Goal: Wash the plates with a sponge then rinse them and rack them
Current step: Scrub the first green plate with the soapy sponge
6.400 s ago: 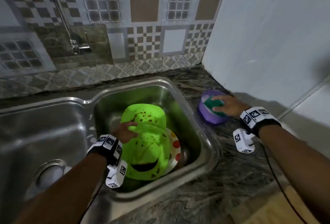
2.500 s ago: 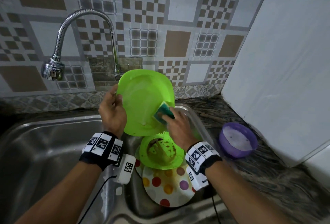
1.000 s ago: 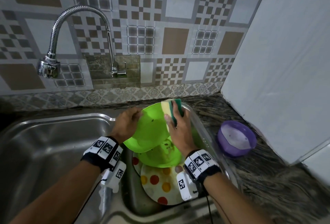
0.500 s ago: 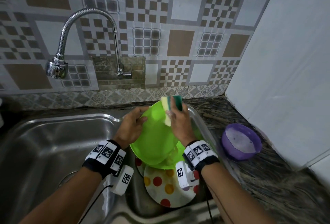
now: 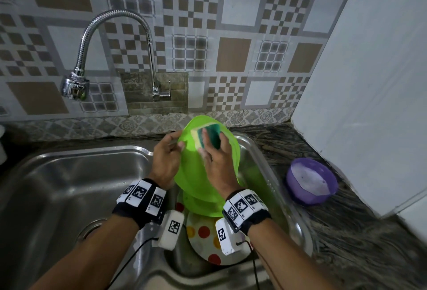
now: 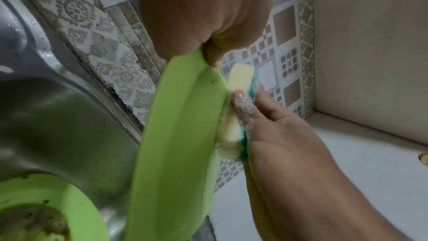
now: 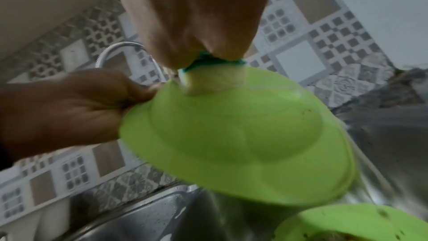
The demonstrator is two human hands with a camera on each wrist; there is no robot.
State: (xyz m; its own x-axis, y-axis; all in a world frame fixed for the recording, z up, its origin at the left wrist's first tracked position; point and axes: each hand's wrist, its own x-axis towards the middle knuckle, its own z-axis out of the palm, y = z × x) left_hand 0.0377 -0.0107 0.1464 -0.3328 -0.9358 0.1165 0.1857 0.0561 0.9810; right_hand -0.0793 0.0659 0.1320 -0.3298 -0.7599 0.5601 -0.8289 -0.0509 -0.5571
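Here, held tilted on edge above the right sink basin point(image 5: 258, 151): a green plate point(image 5: 208, 174), its left rim pinched by the left hand point(image 5: 166, 160), thumb on the near face. Pressed flat against its upper part, a yellow-and-green sponge point(image 5: 208, 138), gripped by the soapy right hand point(image 5: 219, 164). Below in the basin, a smaller dirty green plate point(image 6: 34, 208) lying on a spotted plate point(image 5: 203, 238); further right on the bench point(image 5: 346, 243), a purple bowl point(image 5: 312, 181); far left, a curved tap point(image 5: 111, 35) over the left basin point(image 5: 57, 185).

No readable text anywhere; the wrist bands point(image 5: 141, 198) carry only square coded markers.
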